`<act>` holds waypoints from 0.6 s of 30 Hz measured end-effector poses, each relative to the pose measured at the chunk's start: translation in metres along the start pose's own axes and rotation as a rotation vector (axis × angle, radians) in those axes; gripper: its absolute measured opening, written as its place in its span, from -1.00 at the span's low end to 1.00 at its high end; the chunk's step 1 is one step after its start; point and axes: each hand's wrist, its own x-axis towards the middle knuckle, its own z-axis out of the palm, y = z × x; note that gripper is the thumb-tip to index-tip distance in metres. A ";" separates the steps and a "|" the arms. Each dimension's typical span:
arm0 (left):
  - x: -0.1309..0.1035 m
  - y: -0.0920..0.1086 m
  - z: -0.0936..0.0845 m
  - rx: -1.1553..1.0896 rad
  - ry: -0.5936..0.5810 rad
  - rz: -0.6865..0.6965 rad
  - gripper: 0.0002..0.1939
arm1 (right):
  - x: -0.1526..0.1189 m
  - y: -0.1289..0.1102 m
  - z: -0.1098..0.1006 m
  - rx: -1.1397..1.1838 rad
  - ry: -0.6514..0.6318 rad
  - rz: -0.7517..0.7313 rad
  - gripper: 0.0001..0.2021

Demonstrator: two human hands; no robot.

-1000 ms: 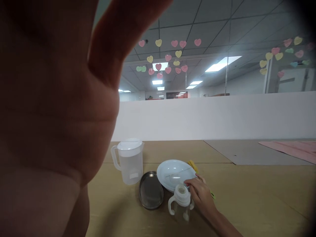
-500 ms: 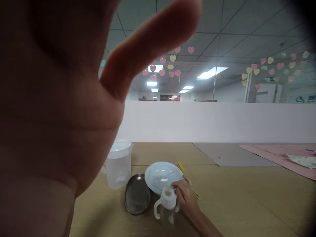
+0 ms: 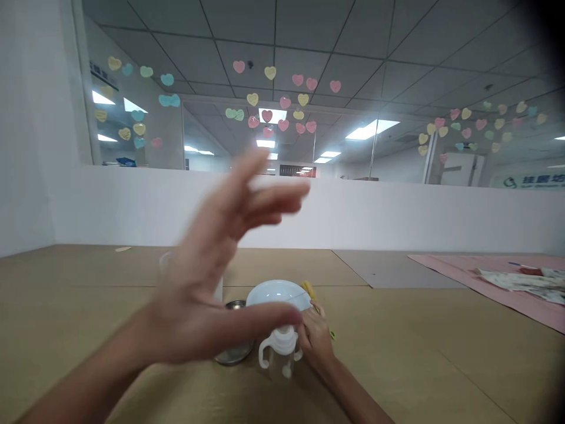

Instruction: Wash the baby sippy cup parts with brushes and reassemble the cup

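Note:
My left hand (image 3: 194,294) is raised close to the camera, blurred, its fingers apart and its thumb stretched to the right, holding nothing. Behind its thumb stands a clear baby bottle (image 3: 282,353) with a white collar and two white handles. My right hand (image 3: 316,340) is beside the bottle, at the right rim of a white bowl (image 3: 271,291). Its fingers are curled together; what they hold, if anything, is hidden. A thin line shows across the bowl near them. Left of the bottle lies a metal tray (image 3: 235,355), partly covered by my left hand.
A translucent pitcher (image 3: 219,291) is mostly hidden behind my left hand. Behind my right hand lies a yellow object (image 3: 308,288), with a green piece (image 3: 332,335) nearby. A pink cloth (image 3: 445,271) covers the table's right side. A white partition (image 3: 379,215) stands at the back.
My left hand has drawn away from right before the camera, down to above the table, uncovering the left side of the room. My right hand stays by the bowl and bottle.

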 end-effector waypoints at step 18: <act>-0.188 -0.129 0.113 0.040 -0.129 -0.639 -0.31 | -0.007 -0.025 0.009 0.470 -0.083 0.234 -0.72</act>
